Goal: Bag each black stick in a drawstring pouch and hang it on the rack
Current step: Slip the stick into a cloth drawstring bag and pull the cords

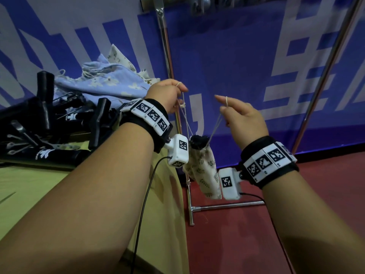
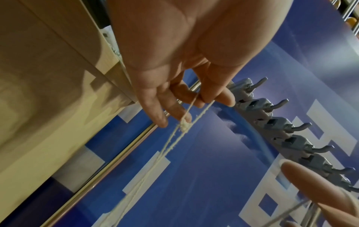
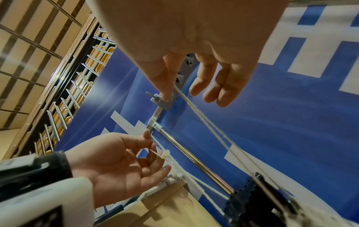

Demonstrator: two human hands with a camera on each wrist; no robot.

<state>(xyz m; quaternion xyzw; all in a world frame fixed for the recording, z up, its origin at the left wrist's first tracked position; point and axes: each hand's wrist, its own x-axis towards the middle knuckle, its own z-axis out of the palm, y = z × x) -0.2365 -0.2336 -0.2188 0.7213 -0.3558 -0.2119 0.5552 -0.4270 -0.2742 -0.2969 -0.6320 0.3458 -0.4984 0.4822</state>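
A cream leaf-print drawstring pouch [image 1: 204,173] hangs in the air between my hands, over the red floor beside the table edge. The top of a black stick [image 1: 197,142] pokes out of its mouth. My left hand [image 1: 173,93] pinches one drawstring loop [image 2: 191,116] between thumb and fingers, near its knot. The other drawstring loop [image 3: 196,110] lies round the index finger of my right hand [image 1: 225,107], with the thumb close under it and the other fingers [image 3: 211,92] loose. Both cords run taut down to the pouch. The rack's grey hook rail [image 2: 281,127] is above.
Several black sticks [image 1: 45,119] lie heaped on the yellow table [image 1: 39,194] at the left. Blue and cream pouches [image 1: 102,82] are piled behind them. The rack's chrome poles [image 1: 167,56] and foot bar [image 1: 227,205] stand before a blue banner.
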